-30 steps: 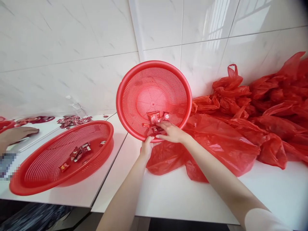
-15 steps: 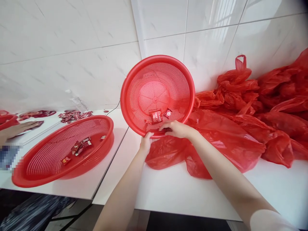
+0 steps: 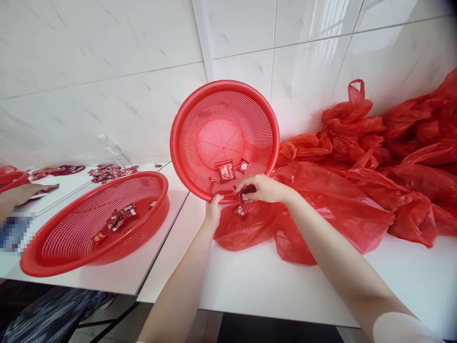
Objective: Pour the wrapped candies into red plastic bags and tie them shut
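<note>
A round red plastic basket is tipped up on its side, its open mouth facing me. My left hand is closed on its lower rim, thumb over the edge. At the lower right of the rim, my right hand is closed around dark red small wrapped packets, partly hidden by the fingers. Just below it, a small shiny packet is over the rim, above a red plastic bag. Inside the basket lie a larger red packet and a smaller dark red one.
A second red basket with several packets stands at left. Behind it are a pile of packets and a clear plastic bottle. Another person's hand is at far left. Heaped red bags fill the right side against the wall.
The tipped basket has shifted slightly left with my left hand. My right hand has lifted dark red packets to the rim, and a small shiny packet now shows below it.
</note>
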`<state>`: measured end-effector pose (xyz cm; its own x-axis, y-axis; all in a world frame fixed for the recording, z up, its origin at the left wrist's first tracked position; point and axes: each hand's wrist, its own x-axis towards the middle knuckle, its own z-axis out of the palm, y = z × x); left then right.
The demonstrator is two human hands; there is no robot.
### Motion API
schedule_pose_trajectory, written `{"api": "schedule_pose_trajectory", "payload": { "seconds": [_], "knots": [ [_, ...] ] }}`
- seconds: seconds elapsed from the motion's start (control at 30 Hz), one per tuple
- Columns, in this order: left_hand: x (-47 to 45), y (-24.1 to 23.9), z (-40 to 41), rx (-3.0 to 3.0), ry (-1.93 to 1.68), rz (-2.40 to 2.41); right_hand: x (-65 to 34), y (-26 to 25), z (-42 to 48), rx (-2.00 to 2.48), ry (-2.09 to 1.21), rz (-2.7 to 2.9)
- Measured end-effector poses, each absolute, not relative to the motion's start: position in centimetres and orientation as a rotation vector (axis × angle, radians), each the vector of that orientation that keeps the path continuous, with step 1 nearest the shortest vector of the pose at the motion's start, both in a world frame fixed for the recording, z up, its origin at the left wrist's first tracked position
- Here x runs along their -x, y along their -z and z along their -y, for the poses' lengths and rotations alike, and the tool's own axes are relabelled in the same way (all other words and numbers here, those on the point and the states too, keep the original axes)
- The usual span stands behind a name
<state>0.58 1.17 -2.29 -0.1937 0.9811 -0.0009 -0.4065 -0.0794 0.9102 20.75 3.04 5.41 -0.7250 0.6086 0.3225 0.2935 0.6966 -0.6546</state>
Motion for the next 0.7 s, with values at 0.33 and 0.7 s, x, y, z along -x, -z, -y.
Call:
{"api": "schedule_pose_trajectory", "payload": {
  "seconds": [0.33,0.7],
  "knots": [
    [-1.1,2.4,-0.9,-0.825,-1.631,-0.983,-20.6,-6.1,-2.2,0.628,-0.774,2.318],
    [-2.7,2.6,0.6,-0.843,-1.521,-0.964,-20.2,-3.1,-4.5,1.353,0.051,1.982]
  ]
}}
